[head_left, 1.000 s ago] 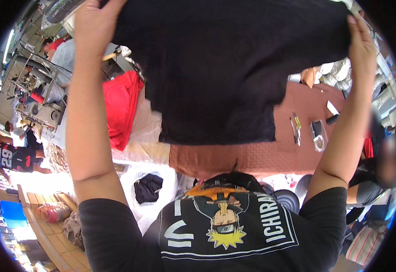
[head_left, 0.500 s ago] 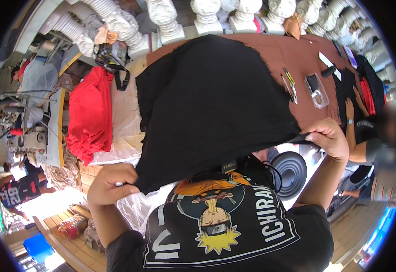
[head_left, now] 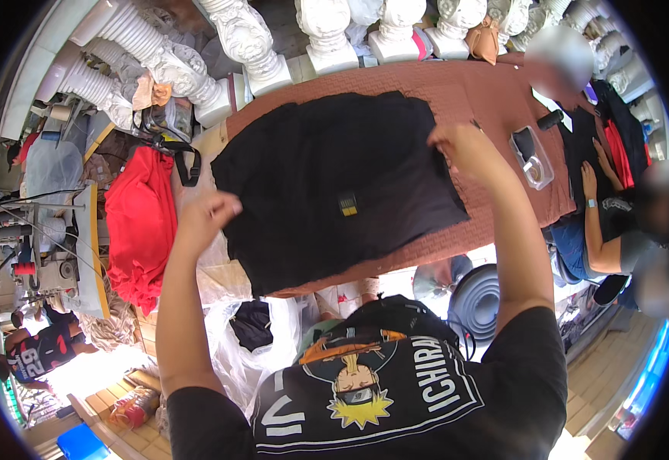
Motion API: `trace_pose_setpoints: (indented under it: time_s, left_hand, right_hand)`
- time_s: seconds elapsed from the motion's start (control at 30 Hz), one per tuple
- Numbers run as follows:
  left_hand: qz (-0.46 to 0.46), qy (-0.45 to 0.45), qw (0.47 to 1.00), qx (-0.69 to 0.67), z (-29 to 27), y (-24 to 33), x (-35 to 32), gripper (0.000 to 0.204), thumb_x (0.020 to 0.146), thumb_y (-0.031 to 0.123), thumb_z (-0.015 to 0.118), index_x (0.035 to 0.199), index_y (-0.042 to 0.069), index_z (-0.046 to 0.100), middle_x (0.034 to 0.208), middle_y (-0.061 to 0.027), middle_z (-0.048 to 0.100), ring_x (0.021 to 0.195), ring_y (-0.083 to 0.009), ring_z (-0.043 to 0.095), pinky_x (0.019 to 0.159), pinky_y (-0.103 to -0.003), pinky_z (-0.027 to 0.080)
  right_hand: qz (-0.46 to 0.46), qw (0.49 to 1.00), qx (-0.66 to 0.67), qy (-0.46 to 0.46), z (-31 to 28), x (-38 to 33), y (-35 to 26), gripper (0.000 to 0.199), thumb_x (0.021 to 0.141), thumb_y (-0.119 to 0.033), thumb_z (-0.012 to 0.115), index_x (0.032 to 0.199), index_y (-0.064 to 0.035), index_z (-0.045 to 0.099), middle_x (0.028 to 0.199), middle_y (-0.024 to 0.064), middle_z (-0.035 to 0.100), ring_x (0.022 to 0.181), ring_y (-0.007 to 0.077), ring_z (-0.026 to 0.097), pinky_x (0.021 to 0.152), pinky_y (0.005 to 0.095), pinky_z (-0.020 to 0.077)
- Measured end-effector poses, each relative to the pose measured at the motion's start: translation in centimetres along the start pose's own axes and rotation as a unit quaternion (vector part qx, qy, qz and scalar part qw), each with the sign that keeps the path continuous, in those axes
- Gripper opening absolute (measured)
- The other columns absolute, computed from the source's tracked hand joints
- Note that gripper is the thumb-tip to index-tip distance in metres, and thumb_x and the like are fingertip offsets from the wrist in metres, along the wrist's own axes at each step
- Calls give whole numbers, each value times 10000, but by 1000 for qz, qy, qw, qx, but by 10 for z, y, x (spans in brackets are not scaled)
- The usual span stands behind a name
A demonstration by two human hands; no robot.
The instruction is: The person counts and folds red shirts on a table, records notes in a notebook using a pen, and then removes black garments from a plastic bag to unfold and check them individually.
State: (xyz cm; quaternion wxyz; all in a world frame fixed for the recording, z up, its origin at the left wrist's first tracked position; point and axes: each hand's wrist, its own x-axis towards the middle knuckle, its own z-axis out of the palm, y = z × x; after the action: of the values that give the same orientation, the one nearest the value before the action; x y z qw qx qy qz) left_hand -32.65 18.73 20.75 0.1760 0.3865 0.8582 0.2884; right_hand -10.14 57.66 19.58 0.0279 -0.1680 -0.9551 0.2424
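Note:
A black garment piece (head_left: 311, 169) lies spread on the quilted brown cover of the table, with a small black and yellow label (head_left: 347, 204) near its middle. Over the garment's left edge, my left hand (head_left: 210, 218) hovers with curled fingers; what they hold, if anything, is hidden. My right hand (head_left: 461, 149) reaches farther forward, its fingers pinched at the garment's right edge. A clear plastic case (head_left: 532, 157) with small items sits to the right of that hand. My right hand mostly covers the small tools there.
Red cloth (head_left: 141, 222) is heaped at the left, beside a black strap (head_left: 190, 165). White balusters (head_left: 327, 34) line the far edge. A co-worker's hands (head_left: 595, 172) rest on dark fabric at the right. A plastic bag (head_left: 288, 322) and round grey base (head_left: 475, 299) are below the near edge.
The garment went from being held up by its near edge to lying flatter, its label now showing. Both hands moved forward, and my right hand also moved left. A head has appeared at the far right.

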Motion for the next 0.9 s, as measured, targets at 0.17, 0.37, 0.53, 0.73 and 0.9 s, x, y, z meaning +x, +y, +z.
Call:
trace_pose_setpoints:
  time_s: [0.17,0.37,0.53,0.73,0.9]
  left_hand:
    - [67,287,950,104,24,-15,89,211,799,161,643,968,34,630,926,-108,617,860,-258,587,774,-324,456]
    - [140,85,981,109,128,-18,26,383,726,261,694,1052,94,582,1078,-81,573,1043,-288,505,884,-410,392]
    - [81,45,984,150,178,-51,-24,577,676,249,713,1193,84,521,1203,-101,518,1122,-303,472,954,-414,360]
    - [73,38,991,106,184,-80,-33,439,703,-14,599,1132,75,569,1125,-108,565,1068,-292,507,937,-365,396]
    - [-25,31,999,14,169,-82,-10,332,762,-39,494,1080,37,553,999,-168,598,936,-309,581,852,-351,431]
  right_hand:
    - [-16,972,-73,225,32,88,19,188,805,-139,573,968,-55,614,950,124,623,882,318,591,736,407,468]
    - [-11,984,74,159,96,-1,47,291,750,-191,666,1012,-75,614,990,115,610,981,303,554,813,391,450]
    - [165,982,-21,86,119,-59,61,541,676,-233,734,1162,-99,539,1175,109,538,1136,283,480,929,395,405]
    - [143,987,-75,15,140,-65,84,429,736,-181,666,1152,-144,566,1157,77,512,1091,259,486,916,383,408]
    - [140,987,-62,53,152,-60,101,226,769,-180,593,984,-134,647,1024,41,554,1016,236,510,830,384,440]
